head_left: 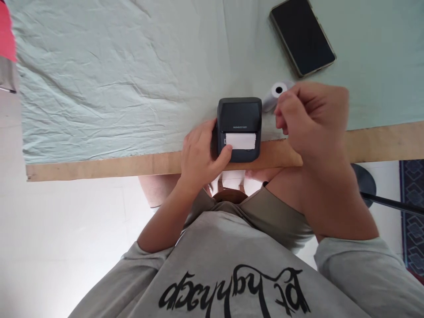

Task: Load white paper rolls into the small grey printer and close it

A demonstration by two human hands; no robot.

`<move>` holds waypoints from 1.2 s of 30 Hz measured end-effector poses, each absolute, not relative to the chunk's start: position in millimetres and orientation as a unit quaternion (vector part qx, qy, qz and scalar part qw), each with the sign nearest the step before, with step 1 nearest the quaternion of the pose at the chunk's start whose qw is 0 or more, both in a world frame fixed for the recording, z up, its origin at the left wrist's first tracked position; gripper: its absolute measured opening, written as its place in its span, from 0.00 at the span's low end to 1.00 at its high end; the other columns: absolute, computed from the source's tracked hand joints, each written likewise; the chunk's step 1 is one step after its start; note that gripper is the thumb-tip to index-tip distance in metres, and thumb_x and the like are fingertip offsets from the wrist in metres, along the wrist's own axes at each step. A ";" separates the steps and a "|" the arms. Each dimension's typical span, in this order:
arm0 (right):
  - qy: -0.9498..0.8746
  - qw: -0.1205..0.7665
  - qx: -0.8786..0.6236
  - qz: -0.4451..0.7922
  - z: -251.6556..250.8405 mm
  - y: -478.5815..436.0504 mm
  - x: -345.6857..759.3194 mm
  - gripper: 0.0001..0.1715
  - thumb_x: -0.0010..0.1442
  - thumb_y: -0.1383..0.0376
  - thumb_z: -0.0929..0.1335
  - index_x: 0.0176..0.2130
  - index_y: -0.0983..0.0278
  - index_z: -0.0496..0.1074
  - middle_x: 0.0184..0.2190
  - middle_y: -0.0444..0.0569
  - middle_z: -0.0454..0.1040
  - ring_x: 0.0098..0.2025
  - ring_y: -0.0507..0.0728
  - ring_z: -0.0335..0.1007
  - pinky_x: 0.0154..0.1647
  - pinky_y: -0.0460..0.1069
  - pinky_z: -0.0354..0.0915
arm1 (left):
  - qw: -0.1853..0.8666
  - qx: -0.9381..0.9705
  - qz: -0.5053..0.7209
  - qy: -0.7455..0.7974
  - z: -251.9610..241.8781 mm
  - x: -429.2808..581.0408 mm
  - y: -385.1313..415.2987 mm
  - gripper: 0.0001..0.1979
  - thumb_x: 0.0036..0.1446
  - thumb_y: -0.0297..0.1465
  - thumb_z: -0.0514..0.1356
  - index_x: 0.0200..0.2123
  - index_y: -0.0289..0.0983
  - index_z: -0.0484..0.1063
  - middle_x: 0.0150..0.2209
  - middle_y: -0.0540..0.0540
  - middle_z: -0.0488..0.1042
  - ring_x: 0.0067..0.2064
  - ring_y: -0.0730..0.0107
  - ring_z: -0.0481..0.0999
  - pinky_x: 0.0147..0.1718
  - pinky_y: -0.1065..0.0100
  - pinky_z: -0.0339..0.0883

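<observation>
A small dark label printer [240, 115] stands near the table's front edge, with a strip of white paper [243, 141] showing at its slot. My left hand [200, 154] grips the printer from its left side, the thumb lying by the paper strip. To the right of the printer, my right hand [313, 117] is raised with its fingers curled closed; whatever they may hold is hidden. Just behind those fingers, a white paper roll [270, 100] with a dark core lies on the cloth, partly covered by the hand.
A dark-screened phone [303, 37] in a case lies at the back right. Pale green wrinkled cloth [115, 79] covers the table, leaving a bare wooden front edge [99, 171]. Something red [6, 33] shows at the far left. A black stand base [364, 179] is on the floor.
</observation>
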State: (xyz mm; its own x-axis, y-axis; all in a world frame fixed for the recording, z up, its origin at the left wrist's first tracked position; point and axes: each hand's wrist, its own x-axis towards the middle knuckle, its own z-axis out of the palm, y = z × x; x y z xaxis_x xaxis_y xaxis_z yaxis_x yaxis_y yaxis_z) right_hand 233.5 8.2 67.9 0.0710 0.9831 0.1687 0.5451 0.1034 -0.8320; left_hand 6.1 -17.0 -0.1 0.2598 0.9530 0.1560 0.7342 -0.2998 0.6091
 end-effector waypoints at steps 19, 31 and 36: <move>-0.648 0.206 -0.613 0.402 52.5 29.1 240.4 0.35 0.64 0.52 0.74 0.17 0.60 0.55 0.15 0.40 0.55 0.21 0.49 0.50 0.22 0.51 0.48 | 0.191 0.792 0.249 0.524 6.5 9.3 -21.3 0.34 0.69 0.56 0.52 0.69 0.44 0.67 0.64 0.35 0.74 0.64 0.41 0.74 0.64 0.45 0.63; -0.655 0.158 -0.600 0.432 52.6 39.3 242.9 0.34 0.62 0.55 0.76 0.18 0.60 0.55 0.14 0.37 0.53 0.19 0.48 0.47 0.22 0.51 0.46 | 0.184 0.789 0.251 0.529 4.0 11.2 -19.9 0.30 0.66 0.51 0.58 0.65 0.43 0.70 0.62 0.35 0.75 0.63 0.42 0.75 0.63 0.44 0.65; -0.667 0.182 -0.598 0.406 45.9 34.5 244.2 0.35 0.64 0.51 0.74 0.19 0.60 0.55 0.15 0.38 0.52 0.20 0.48 0.47 0.23 0.51 0.46 | 0.180 0.795 0.239 0.527 -0.5 9.3 -20.0 0.48 0.60 0.58 0.64 0.73 0.38 0.58 0.69 0.31 0.70 0.68 0.38 0.71 0.67 0.45 0.62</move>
State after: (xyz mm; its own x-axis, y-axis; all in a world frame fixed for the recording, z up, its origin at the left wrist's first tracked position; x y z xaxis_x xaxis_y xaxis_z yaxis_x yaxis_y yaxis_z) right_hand 244.2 34.5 45.9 -0.2191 0.9451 -0.2425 0.6491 -0.0443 -0.7594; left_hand 9.3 -20.0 -0.5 0.3298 0.9249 0.1891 0.7527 -0.3785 0.5386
